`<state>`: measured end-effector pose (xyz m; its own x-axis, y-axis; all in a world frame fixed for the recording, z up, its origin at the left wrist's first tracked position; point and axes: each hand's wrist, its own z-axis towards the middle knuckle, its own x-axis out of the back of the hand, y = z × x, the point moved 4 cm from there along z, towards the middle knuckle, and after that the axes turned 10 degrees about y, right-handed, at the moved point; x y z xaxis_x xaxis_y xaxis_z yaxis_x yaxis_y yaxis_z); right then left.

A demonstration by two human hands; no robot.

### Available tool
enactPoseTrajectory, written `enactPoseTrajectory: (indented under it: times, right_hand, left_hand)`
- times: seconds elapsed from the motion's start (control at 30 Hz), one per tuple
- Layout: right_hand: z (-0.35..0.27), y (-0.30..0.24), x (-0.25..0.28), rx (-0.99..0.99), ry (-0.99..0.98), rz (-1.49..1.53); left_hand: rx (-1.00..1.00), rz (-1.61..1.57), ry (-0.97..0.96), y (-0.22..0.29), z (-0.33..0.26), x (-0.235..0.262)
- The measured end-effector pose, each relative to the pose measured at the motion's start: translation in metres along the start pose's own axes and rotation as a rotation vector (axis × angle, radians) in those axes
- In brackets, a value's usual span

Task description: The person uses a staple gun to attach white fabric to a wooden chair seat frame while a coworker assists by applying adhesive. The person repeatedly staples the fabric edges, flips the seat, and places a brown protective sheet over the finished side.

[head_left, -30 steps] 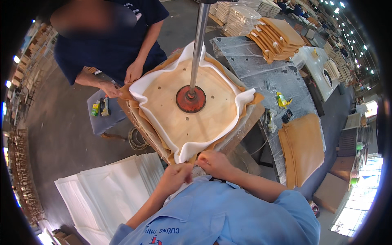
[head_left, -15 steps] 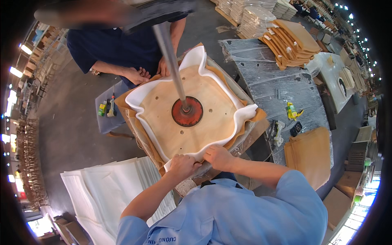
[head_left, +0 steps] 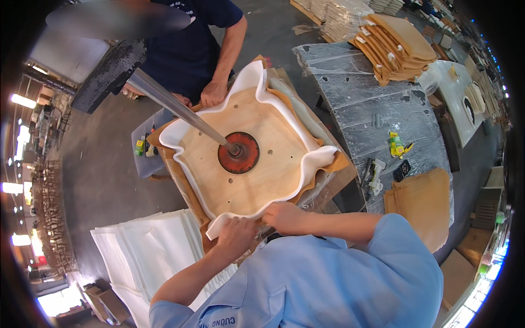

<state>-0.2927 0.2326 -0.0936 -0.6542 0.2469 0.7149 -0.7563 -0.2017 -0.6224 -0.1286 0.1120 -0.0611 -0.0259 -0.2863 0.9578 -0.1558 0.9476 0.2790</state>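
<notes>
A plywood seat panel (head_left: pixel 257 117) lies on a white foam sheet (head_left: pixel 174 133), whose edges curl up around it. Brown upholstery cover (head_left: pixel 342 162) sticks out beneath the foam. A round red press plate (head_left: pixel 249 164) on a slanting metal rod (head_left: pixel 180 109) bears on the panel's middle. At the near edge, my left hand (head_left: pixel 238 236) is closed on the foam by the near left corner. Close to its right, my right hand (head_left: pixel 283 217) is closed on the same edge; its fingertips are partly hidden. On the far side, a co-worker's hand (head_left: pixel 214 94) touches the edge.
To the right, a plastic-wrapped table (head_left: pixel 355 104) carries a stack of brown cushion covers (head_left: pixel 396 46), flat brown sheets (head_left: pixel 418 205), a staple gun (head_left: pixel 376 177) and a yellow-green box (head_left: pixel 395 143). White foam sheets (head_left: pixel 147 246) are piled at lower left. A stool (head_left: pixel 150 164) stands left.
My view has shifted, so the panel and rod appear moved and tilted. Both hands stay at the near edge, a little further left. The co-worker's other hand has left the edge.
</notes>
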Motion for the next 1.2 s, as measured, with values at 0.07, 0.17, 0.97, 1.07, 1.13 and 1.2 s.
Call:
enactPoseTrajectory:
  times: [0.07, 0.17, 0.97, 1.07, 1.13, 1.2]
  right_hand:
    - [-0.015, 0.008, 0.029, -0.004, 0.030, -0.093]
    - [-0.031, 0.023, 0.066, -0.040, 0.015, -0.259]
    - [-0.038, 0.128, 0.155, 0.001, -0.307, -0.367]
    - [-0.057, 0.102, 0.161, -0.117, 0.068, -0.377]
    - [-0.083, 0.063, 0.195, -0.190, 0.541, -0.333]
    - [-0.122, 0.040, 0.206, -0.408, 0.697, -0.404]
  left_hand:
    - [-0.006, -0.045, 0.078, 0.030, 0.020, -0.003]
    - [0.053, -0.087, 0.144, 0.046, 0.051, -0.022]
    - [-0.015, -0.075, 0.005, 0.024, 0.086, -0.032]
    - [-0.041, -0.116, 0.007, 0.023, 0.076, -0.025]
    - [-0.056, -0.199, 0.090, 0.031, 0.074, -0.022]
    - [-0.103, -0.321, 0.229, 0.050, 0.084, -0.015]
